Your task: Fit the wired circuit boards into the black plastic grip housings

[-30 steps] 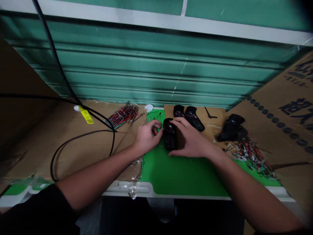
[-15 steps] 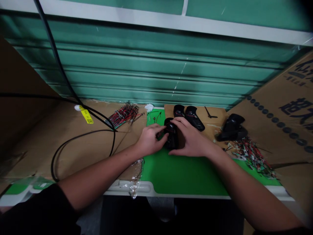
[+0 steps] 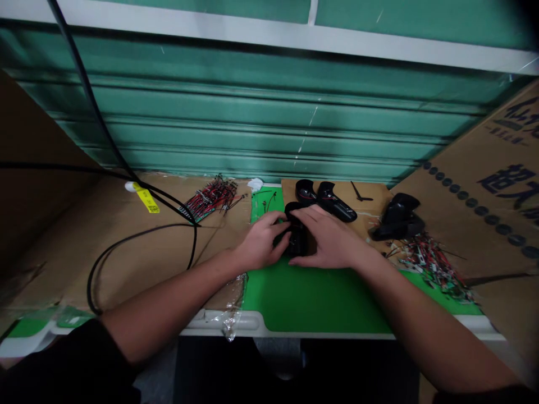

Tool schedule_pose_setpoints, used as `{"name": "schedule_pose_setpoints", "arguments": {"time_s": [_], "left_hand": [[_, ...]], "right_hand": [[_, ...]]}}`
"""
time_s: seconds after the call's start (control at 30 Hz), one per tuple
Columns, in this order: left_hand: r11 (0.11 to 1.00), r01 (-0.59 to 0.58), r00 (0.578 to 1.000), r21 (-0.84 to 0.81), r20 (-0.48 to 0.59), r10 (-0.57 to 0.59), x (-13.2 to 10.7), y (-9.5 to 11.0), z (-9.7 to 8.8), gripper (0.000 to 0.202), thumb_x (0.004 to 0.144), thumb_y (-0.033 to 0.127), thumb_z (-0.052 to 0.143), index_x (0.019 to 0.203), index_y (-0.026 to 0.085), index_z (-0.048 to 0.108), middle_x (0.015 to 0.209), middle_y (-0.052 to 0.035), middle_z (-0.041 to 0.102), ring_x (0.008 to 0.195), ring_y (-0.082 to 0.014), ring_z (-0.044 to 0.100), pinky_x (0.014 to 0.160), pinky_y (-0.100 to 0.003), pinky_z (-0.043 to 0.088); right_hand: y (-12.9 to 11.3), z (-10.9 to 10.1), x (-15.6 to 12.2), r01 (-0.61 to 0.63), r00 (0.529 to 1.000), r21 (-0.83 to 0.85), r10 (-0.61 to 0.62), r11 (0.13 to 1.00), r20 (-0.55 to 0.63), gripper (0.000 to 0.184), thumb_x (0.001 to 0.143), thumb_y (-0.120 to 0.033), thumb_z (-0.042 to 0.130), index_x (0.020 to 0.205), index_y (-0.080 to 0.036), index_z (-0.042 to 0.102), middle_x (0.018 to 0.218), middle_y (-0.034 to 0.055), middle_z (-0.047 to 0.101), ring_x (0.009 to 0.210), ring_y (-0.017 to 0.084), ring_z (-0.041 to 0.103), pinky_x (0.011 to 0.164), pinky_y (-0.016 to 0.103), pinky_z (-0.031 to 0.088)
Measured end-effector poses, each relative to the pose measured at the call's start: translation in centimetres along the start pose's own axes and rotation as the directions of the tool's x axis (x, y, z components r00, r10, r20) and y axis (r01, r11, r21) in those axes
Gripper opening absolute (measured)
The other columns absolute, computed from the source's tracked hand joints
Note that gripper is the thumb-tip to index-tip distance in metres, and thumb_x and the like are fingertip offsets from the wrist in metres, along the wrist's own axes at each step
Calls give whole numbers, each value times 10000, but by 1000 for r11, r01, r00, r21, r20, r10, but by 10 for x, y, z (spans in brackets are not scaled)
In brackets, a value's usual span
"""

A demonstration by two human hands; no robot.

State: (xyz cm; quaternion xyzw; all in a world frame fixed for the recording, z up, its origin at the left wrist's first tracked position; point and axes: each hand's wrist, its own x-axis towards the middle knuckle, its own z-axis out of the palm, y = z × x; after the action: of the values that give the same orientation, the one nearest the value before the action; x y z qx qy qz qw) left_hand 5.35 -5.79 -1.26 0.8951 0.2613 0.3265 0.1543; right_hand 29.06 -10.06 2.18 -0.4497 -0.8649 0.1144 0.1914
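A black plastic housing (image 3: 297, 238) with red wire inside lies on the green mat (image 3: 311, 297), between both my hands. My left hand (image 3: 261, 244) has its fingers curled against the housing's left side. Over its top and right side lies my right hand (image 3: 330, 235), fingers wrapped round it. Most of the housing is hidden under the fingers.
Two more black housings (image 3: 328, 199) lie behind on cardboard, another black part (image 3: 398, 216) to the right. Bundles of red and black wired parts sit at back left (image 3: 210, 196) and right (image 3: 429, 261). A black cable (image 3: 138, 235) with a yellow tag (image 3: 147, 199) loops at left.
My left hand has moved right from the small wires on the mat and closed onto the housing's left side. My right hand has stayed on the housing.
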Motion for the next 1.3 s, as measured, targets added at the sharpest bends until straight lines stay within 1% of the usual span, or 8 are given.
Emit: {"name": "schedule_pose_setpoints", "arguments": {"time_s": [0.2, 0.4, 0.53, 0.67, 0.83, 0.97, 1.13, 1.3], "left_hand": [[998, 29, 997, -64, 73, -24, 0, 0, -3, 357, 1065, 199, 510, 1399, 164, 630, 1269, -160, 762, 1160, -293, 707, 1046, -491, 587], [986, 116, 992, -123, 67, -109, 0, 1, -8, 275, 1102, 250, 482, 1320, 224, 648, 1259, -110, 770, 1178, -270, 711, 1052, -456, 579], [980, 123, 992, -157, 53, -115, 1, 3, -11, 271, 1109, 285, 489, 1317, 230, 654, 1257, -106, 776, 1181, -265, 725, 1058, -448, 581], [978, 124, 992, -169, 18, -123, 2, 3, -12, 271, 1100, 286, 504, 1326, 229, 643, 1263, -101, 777, 1166, -255, 735, 1035, -428, 586], [980, 200, 969, 14, -150, -196, 7, -10, -14, 188, 1048, 250, 535, 1183, 199, 654, 1126, -113, 761, 1068, -279, 711, 987, -447, 574], [904, 344, 933, 254, -202, -298, 11, -26, -16, 147, 974, 316, 649, 1067, 204, 669, 1087, -150, 726, 1117, -360, 656, 1049, -535, 535], [816, 419, 907, 398, -143, -396, 10, -35, -16, 338, 891, 516, 752, 951, 191, 685, 1070, -203, 707, 1180, -429, 634, 1077, -567, 526], [802, 407, 903, 437, -64, -424, 10, -33, -17, 260, 920, 459, 684, 819, 219, 670, 926, -160, 714, 983, -378, 696, 916, -505, 575]], "right_hand": [[-1, 1, -2, 15, 1000, 18, -15, 1000, -21, 1153, 756, -673, 909, 1669, -229, 364, 1628, 210, 502, 1521, 432, 488, 1263, 653, 442], [1, 3, -2, 7, 998, 4, -7, 1000, -62, 1269, 740, -663, 922, 1718, -238, 234, 1740, 224, 291, 1622, 453, 340, 1301, 655, 382], [5, 6, 0, -11, 997, -60, 7, 998, -73, 1337, 697, -711, 915, 1732, -260, 199, 1724, 228, 361, 1591, 512, 312, 1258, 773, 301], [8, 6, 6, -32, 996, -72, 25, 997, -88, 1360, 653, -667, 925, 1728, -269, 191, 1655, 224, 468, 1520, 536, 364, 1189, 791, 300], [12, -1, 17, -98, 990, -116, 85, 988, -111, 1293, 667, -564, 899, 1713, -250, 207, 1642, 226, 498, 1497, 540, 373, 1161, 773, 282], [19, -4, 22, -129, 985, -147, 110, 981, -131, 1226, 727, -559, 853, 1712, -219, 207, 1666, 237, 472, 1501, 538, 360, 1146, 745, 294], [25, 1, 24, -201, 956, -181, 152, 963, -252, 1040, 864, -541, 756, 1705, -221, 234, 1680, 239, 439, 1482, 510, 393, 1127, 714, 322], [22, -22, 13, -254, 942, -210, 193, 944, -275, 921, 897, -584, 746, 1648, -215, 360, 1596, 243, 508, 1422, 494, 471, 1102, 680, 386]]}}
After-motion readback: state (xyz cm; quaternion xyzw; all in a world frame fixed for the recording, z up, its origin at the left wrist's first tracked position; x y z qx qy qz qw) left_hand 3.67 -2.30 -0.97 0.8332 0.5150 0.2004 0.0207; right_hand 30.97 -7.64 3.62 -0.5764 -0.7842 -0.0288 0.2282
